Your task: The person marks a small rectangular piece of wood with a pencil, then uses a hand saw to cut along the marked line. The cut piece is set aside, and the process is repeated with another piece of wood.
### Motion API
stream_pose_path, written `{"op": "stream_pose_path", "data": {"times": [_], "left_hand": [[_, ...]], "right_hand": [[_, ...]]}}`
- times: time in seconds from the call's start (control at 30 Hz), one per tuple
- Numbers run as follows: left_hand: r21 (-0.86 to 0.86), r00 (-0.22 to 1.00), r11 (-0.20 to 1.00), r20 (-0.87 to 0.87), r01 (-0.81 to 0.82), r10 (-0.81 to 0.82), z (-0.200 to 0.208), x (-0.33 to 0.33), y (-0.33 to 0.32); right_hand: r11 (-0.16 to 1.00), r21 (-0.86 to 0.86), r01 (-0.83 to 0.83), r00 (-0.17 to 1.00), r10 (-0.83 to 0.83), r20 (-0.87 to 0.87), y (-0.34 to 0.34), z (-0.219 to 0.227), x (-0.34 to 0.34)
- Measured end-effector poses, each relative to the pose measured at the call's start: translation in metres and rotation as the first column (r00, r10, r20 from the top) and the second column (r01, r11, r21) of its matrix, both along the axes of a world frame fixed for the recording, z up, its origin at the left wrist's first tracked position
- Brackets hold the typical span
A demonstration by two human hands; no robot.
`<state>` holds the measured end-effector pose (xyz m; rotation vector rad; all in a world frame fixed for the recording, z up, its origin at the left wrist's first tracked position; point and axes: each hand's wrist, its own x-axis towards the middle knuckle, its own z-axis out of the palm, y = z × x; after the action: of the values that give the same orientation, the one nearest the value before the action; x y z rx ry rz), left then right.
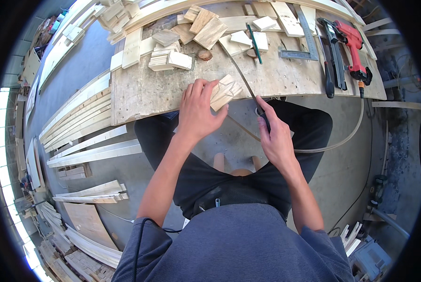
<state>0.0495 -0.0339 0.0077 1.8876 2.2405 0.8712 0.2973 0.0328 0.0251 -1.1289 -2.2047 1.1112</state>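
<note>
Under the half-curled left hand, a gripped block; right hand clasps saw, apparently aligning, steadiness needed next.

Over there the left forearm slants up from the lower left toward the middle of the frame, ending in the left hand, back upward, fingers bent and thumb spread in a pinch. The right forearm leans inward from the lower right to the right hand, right of centre, its grip closed and index finger stretched toward the upper left.
</note>
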Motion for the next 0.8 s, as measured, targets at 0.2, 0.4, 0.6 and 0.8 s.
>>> {"op": "stream_pose_path", "data": {"times": [0.2, 0.4, 0.6, 0.8], "left_hand": [[0.047, 0.991, 0.992, 0.064, -0.119, 0.116, -0.006, 0.016, 0.001], [0.053, 0.992, 0.991, 0.014, -0.126, 0.126, -0.006, 0.026, 0.008], [0.041, 0.997, 0.997, 0.046, -0.059, 0.057, 0.000, 0.024, 0.004], [0.044, 0.985, 0.998, 0.167, 0.037, -0.044, -0.001, 0.010, -0.004]], "right_hand": [[1.000, 0.007, 0.013, 1.000, -0.012, -0.025, -0.007, -0.004, -0.005], [0.999, 0.037, -0.009, 0.999, 0.007, 0.048, -0.013, -0.005, -0.015], [0.999, 0.040, -0.025, 0.991, 0.020, 0.133, -0.013, 0.001, -0.016], [0.999, 0.033, -0.027, 0.995, 0.024, 0.093, -0.010, -0.002, -0.014]]}}
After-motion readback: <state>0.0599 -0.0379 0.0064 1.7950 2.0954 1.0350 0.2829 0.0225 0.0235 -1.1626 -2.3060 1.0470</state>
